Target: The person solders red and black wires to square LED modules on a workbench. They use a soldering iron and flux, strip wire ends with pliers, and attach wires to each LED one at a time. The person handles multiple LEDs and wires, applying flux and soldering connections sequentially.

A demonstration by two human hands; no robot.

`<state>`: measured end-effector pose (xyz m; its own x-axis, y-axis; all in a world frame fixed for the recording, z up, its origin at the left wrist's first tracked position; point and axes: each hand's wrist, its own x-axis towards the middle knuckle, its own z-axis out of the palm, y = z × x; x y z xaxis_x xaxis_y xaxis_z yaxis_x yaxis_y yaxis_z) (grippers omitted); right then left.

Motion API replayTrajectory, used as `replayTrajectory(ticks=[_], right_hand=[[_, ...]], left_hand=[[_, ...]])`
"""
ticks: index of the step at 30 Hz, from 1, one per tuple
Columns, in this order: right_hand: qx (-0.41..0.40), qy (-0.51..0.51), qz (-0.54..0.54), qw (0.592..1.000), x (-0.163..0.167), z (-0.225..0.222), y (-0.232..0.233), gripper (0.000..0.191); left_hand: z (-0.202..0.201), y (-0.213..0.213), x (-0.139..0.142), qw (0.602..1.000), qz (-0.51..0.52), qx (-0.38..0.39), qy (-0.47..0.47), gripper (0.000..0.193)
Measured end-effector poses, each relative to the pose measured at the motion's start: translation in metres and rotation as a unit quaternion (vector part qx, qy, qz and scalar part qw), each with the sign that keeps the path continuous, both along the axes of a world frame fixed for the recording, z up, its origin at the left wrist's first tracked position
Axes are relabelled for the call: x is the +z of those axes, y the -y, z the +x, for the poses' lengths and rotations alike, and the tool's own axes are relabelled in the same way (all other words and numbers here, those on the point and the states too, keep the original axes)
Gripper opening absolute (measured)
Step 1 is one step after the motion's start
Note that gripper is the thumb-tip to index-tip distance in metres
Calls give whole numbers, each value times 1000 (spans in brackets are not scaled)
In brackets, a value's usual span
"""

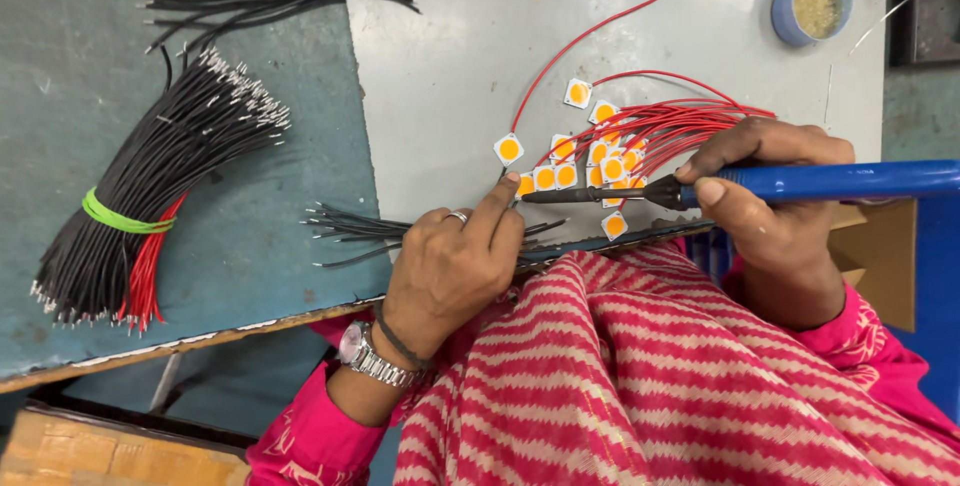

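Note:
My right hand (775, 201) grips a blue-handled soldering iron (830, 182); its dark tip reaches left to a small white square chip with an orange centre (525, 185). My left hand (455, 266) rests on the bench edge, index finger pressing down beside that chip, a black wire (350, 226) under the fingers. More such chips (600, 156) lie in a cluster with red wires (680, 121) soldered on, fanning to the right.
A bundle of black and red wires (150, 196) tied with a green band lies on the green mat at left. Loose black wires (270, 1) lie at the top. A blue cup (812, 4) stands top right. Striped pink cloth (650, 376) covers my lap.

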<state>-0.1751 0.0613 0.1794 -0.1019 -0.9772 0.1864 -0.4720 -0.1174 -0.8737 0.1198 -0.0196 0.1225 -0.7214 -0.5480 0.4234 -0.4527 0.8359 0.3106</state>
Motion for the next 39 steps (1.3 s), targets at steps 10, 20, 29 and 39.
replayTrajectory(ticks=[10,20,29,39], right_hand=[[22,-46,3,999,13,15,8,20],[11,-69,-26,997,27,16,11,18],[41,-59,-32,997,15,7,9,18],[52,-55,-23,997,14,11,14,15]], left_hand=[[2,3,6,1000,3,2,8,9],[0,3,6,1000,-3,12,17,6],[-3,1,3,1000,-3,17,17,8],[-3,1,4,1000,10,15,4,9]])
